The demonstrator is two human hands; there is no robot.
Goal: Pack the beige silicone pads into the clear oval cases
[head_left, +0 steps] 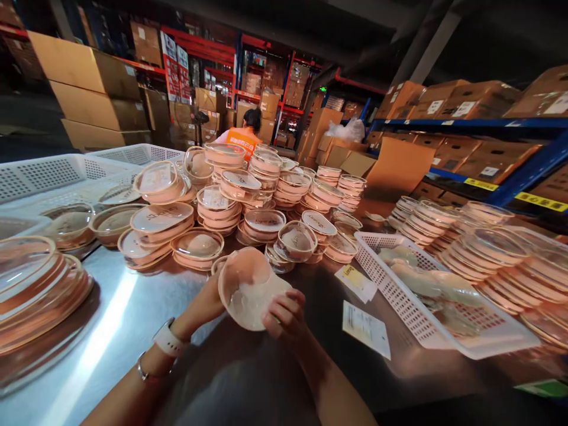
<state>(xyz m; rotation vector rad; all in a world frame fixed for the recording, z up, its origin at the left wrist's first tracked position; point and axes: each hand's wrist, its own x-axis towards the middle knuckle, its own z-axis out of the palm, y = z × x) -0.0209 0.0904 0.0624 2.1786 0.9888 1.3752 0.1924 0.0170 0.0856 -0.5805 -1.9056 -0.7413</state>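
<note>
Pale cupped piece (pixel 252 293): held up between both hands over the near part of the metal table (pixel 115 305), just in front of the heaped containers; its surface is partly translucent, with a rounded bulge at upper left.
Left hand (pixel 215 296): closed on the piece's left edge, the fingers largely hidden behind it; a white-strapped watch (pixel 167 340) and a bracelet (pixel 151 367) circle the wrist.
Right hand (pixel 286 316): clasping the piece's right end, fingertips bent over the edge.
Central heap: round, clear-lidded containers (pixel 162 218), stacked unevenly, several tilted, some with dark lettering on a white face.
Left foreground: a taller stack of similar containers (pixel 38 296), cut off by the edge of view.
Cards: a yellow-and-white card (pixel 356 282) and a white printed card (pixel 366 328), lying flat near each other, right of the right hand.
White perforated basket (pixel 399 299): at right, with pale, glossy pieces (pixel 437 293) inside.
Far right: leaning rows of containers (pixel 492 254), beside the basket.
Left rear: white plastic crates (pixel 57 174) on the table.
Background: a person in an orange vest (pixel 242 139) beyond the heap; stacked cardboard boxes (pixel 93 89) at left; blue shelving (pixel 470 122) with cartons at right.
</note>
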